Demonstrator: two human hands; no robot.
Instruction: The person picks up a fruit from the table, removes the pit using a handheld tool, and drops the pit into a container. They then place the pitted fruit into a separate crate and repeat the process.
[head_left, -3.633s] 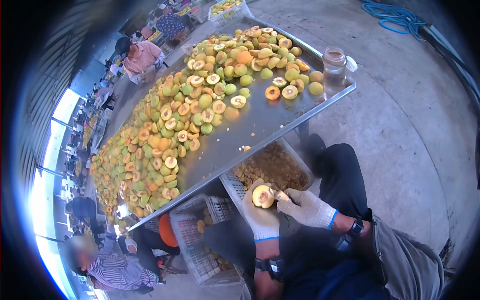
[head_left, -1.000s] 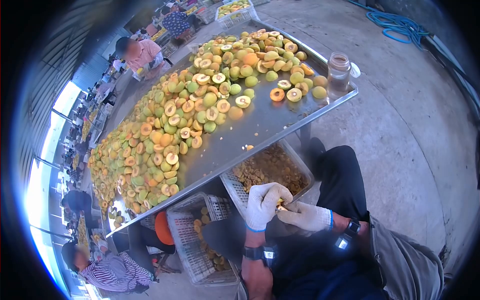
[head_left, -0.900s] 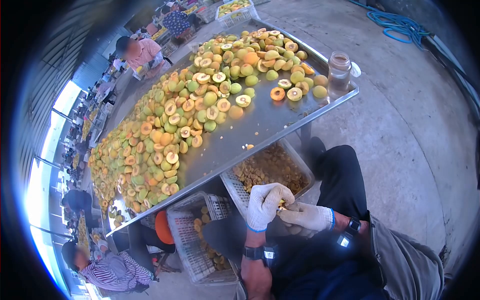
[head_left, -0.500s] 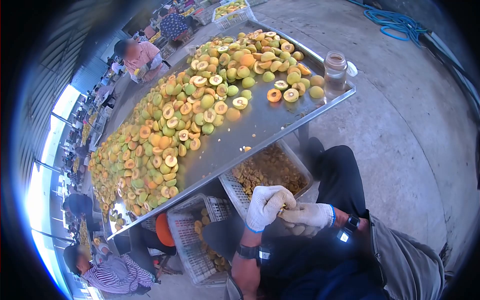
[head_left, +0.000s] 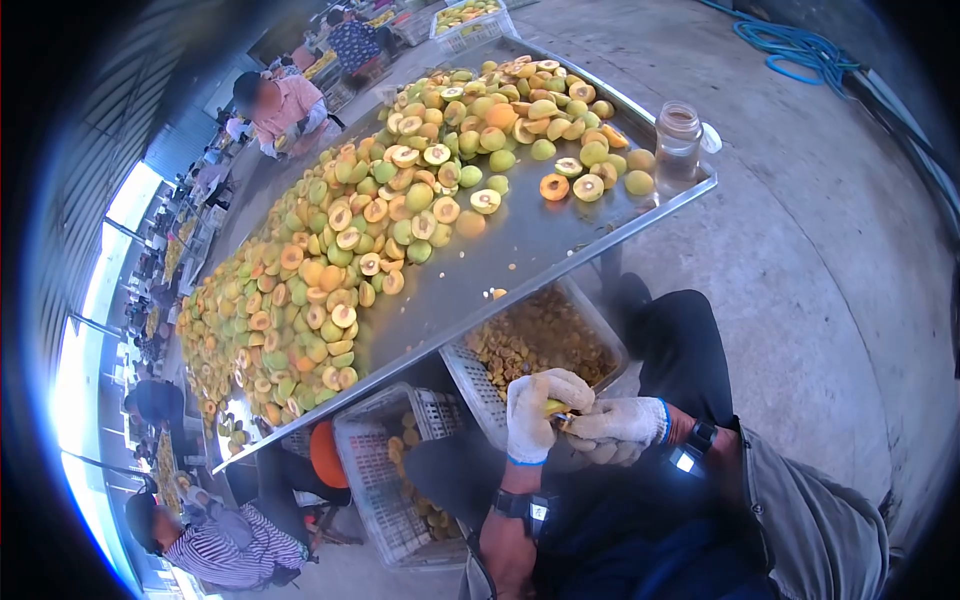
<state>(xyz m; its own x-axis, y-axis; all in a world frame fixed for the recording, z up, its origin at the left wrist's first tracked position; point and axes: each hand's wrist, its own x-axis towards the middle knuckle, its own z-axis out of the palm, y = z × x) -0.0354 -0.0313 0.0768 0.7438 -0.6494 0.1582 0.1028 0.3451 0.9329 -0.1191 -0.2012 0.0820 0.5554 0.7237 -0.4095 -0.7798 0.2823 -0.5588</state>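
Along the left of the counter (head_left: 450, 290), halved fruit (head_left: 346, 239) lies heaped up to the near rim, so a knock could spill pieces. Below stands a crate (head_left: 372, 485) holding more fruit; beside it, a second crate (head_left: 474, 393) holds brown scraps (head_left: 545, 335). Next, the gloved left hand (head_left: 537, 412) is closed around a piece of fruit (head_left: 556, 407). The gloved right hand (head_left: 622, 425), fingers curled, seems to grip a small metal tool (head_left: 563, 421) at its edge; slick flesh could make it slip into the left hand. Farthest right, a bottle (head_left: 678, 150) stands near the counter's corner, where a bump could topple it.
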